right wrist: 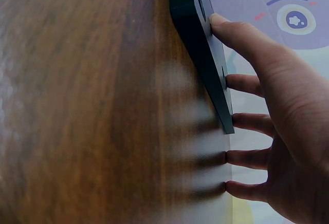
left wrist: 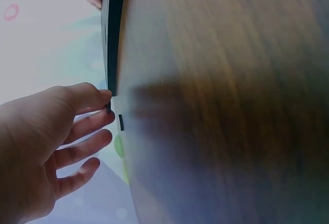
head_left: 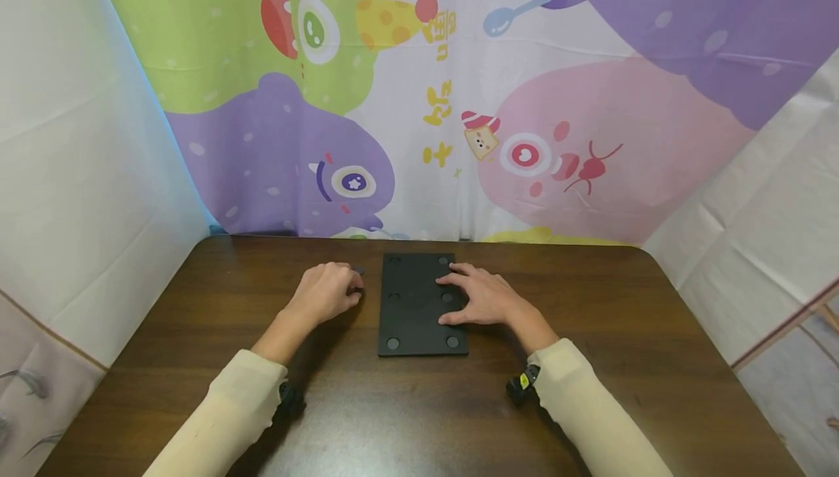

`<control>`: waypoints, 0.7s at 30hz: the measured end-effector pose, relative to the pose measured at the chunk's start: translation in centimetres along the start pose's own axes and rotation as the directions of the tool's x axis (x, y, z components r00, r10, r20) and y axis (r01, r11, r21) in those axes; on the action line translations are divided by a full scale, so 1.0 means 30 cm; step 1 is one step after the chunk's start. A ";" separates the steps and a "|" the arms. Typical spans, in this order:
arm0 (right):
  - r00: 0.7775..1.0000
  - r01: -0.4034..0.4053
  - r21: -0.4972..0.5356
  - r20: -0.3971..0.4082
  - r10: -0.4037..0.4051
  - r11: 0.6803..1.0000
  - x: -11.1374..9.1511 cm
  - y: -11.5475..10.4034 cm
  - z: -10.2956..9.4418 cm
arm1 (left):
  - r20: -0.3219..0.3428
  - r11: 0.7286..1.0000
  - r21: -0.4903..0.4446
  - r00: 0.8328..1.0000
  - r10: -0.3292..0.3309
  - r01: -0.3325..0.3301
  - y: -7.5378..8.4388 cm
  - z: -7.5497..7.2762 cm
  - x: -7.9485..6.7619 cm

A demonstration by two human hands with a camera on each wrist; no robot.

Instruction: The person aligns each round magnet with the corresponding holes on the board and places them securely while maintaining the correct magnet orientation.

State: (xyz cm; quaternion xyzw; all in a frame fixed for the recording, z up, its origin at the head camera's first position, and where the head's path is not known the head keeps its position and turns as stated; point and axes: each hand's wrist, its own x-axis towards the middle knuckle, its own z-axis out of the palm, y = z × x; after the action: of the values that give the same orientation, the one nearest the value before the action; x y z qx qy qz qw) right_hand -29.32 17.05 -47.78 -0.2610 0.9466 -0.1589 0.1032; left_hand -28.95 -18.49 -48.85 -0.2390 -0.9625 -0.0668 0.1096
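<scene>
A flat black board (head_left: pixel 419 317) with round spots along both long sides lies on the table. Some spots, such as the front-left disc (head_left: pixel 393 344), look grey; the two farther left ones look darker. My left hand (head_left: pixel 328 291) is just left of the board, its thumb and index finger pinching a small dark piece (left wrist: pixel 109 108) mostly hidden by the fingertips. Beyond those fingers lies a small dark disc (head_left: pixel 358 271), seen edge-on as a thin dark disc (left wrist: pixel 121 122) in the left wrist view. My right hand (head_left: pixel 483 296) spreads its fingers over the board's right side, thumb resting near a round spot.
The brown wooden table (head_left: pixel 419 419) carries the board near its far edge. Behind it hangs a curtain (head_left: pixel 459 207) printed with cartoon figures, and white cloth (head_left: pixel 98 135) encloses the sides. Dark devices (head_left: pixel 521 387) are strapped at both wrists.
</scene>
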 end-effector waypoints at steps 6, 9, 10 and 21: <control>1.000 0.000 0.007 -0.001 0.000 1.000 -0.002 -0.001 -0.003 | -0.004 0.999 -0.045 1.000 -0.002 0.001 -0.028 0.051 0.022; 1.000 0.000 0.007 -0.002 0.000 1.000 -0.002 -0.001 -0.003 | -0.024 0.999 -0.051 1.000 0.012 -0.014 -0.027 0.060 0.027; 1.000 0.000 0.007 -0.002 0.000 1.000 -0.002 -0.001 -0.002 | -0.034 0.998 -0.052 0.999 0.017 -0.019 -0.022 0.058 0.026; 1.000 0.000 0.005 -0.007 0.000 1.000 -0.004 -0.001 0.000 | 0.006 0.999 -0.045 1.000 -0.007 0.007 0.089 -0.065 0.012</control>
State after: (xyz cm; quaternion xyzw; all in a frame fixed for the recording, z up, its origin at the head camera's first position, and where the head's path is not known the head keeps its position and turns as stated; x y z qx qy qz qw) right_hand -29.21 17.09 -47.75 -0.2600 0.9465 -0.1623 0.1005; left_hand -27.64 -16.34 -46.69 -0.2382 -0.9619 -0.0884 0.1011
